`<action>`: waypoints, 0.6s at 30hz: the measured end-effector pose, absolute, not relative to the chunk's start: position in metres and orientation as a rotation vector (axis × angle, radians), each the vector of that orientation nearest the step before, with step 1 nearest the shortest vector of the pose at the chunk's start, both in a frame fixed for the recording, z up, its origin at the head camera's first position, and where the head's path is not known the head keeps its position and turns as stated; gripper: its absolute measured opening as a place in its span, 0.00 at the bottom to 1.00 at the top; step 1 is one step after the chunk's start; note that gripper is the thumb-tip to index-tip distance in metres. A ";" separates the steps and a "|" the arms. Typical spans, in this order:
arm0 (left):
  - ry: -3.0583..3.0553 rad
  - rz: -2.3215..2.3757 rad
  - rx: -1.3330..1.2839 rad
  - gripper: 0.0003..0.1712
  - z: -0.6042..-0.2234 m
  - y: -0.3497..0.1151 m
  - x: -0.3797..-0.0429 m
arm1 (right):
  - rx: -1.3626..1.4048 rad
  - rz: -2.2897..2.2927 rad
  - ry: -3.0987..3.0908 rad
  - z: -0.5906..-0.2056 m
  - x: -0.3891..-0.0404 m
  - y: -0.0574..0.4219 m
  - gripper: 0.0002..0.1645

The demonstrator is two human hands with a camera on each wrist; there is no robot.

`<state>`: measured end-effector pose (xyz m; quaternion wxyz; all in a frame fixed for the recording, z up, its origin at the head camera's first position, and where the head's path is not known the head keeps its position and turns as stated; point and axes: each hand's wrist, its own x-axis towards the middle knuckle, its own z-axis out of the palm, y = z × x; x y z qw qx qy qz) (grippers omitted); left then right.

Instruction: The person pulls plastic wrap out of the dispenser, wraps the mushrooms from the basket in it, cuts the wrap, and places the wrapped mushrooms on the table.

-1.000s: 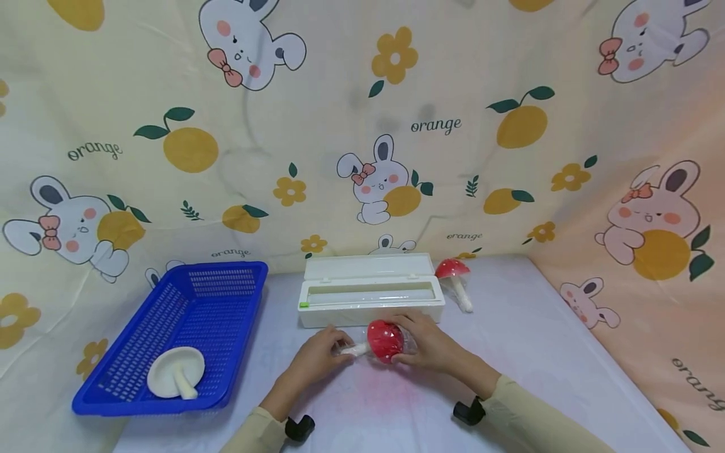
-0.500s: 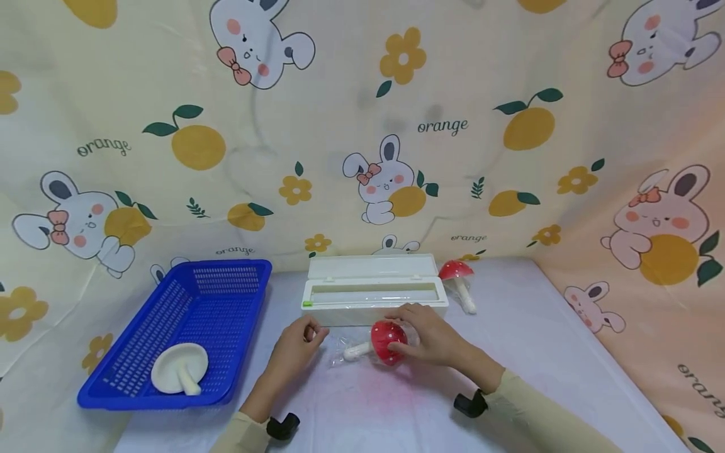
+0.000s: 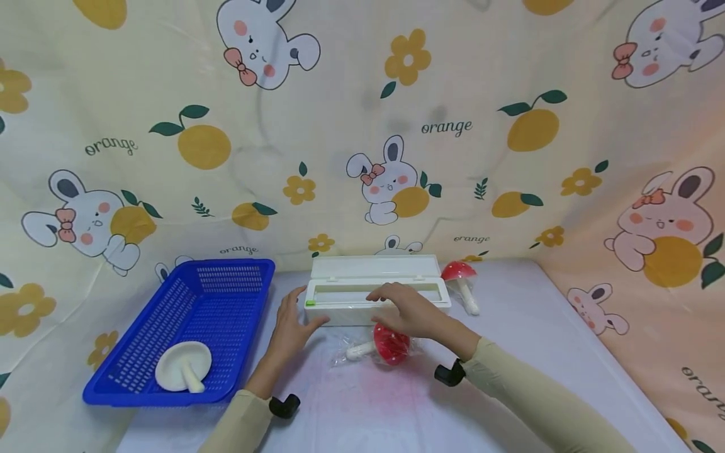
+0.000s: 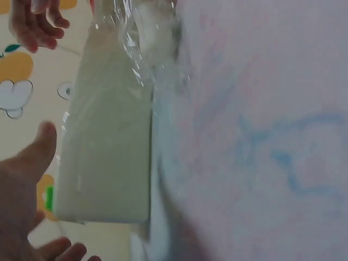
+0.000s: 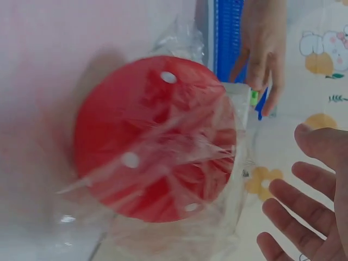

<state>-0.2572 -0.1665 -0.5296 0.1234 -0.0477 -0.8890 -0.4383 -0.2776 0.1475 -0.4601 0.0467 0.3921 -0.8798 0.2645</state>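
A toy mushroom (image 3: 391, 346), with a red white-dotted cap and pale stem, lies on its side on the table, loosely covered in clear cling film (image 4: 130, 32). Just behind it stands a long white cling film dispenser (image 3: 345, 316), lid raised, with a small green piece at its left end. My left hand (image 3: 287, 335) is at the dispenser's left end, thumb and fingers spread. Over the dispenser's front, above the wrapped mushroom, my right hand (image 3: 409, 313) reaches with fingers extended and holds nothing. In the right wrist view its fingers (image 5: 296, 209) are spread apart from the red cap.
A blue plastic basket (image 3: 259, 270) stands on the left, a white mushroom (image 3: 182, 366) lying inside it. Another red-capped mushroom (image 3: 460, 272) leans by the dispenser's right end. A printed cloth (image 3: 328, 113) hangs behind the white-covered table (image 3: 527, 352).
Both hands have let go of the film-wrapped mushroom. My left hand has moved left and opened toward the dispenser's end; my right has lifted forward over the dispenser. The mushroom lies where it was.
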 end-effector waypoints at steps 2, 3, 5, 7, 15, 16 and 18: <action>-2.612 -1.313 -0.195 0.56 -0.532 -0.168 -0.263 | 1.215 0.857 -2.698 -0.457 -0.284 0.143 0.24; -2.621 -1.328 -0.219 0.58 -0.533 -0.170 -0.267 | 1.222 0.882 -2.706 -0.456 -0.287 0.141 0.24; -2.635 -1.354 -0.259 0.61 -0.536 -0.171 -0.272 | 1.241 0.933 -2.722 -0.455 -0.294 0.138 0.24; -2.647 -1.374 -0.277 0.64 -0.538 -0.171 -0.276 | 1.260 0.977 -2.724 -0.455 -0.301 0.136 0.22; -2.689 -1.352 -0.297 0.62 -0.545 -0.172 -0.288 | 1.242 1.075 -2.760 -0.457 -0.330 0.127 0.17; -2.696 -1.350 -0.292 0.62 -0.545 -0.172 -0.289 | 1.239 1.084 -2.772 -0.458 -0.333 0.126 0.16; -2.691 -1.342 -0.299 0.60 -0.547 -0.173 -0.291 | 1.233 1.102 -2.798 -0.460 -0.340 0.122 0.16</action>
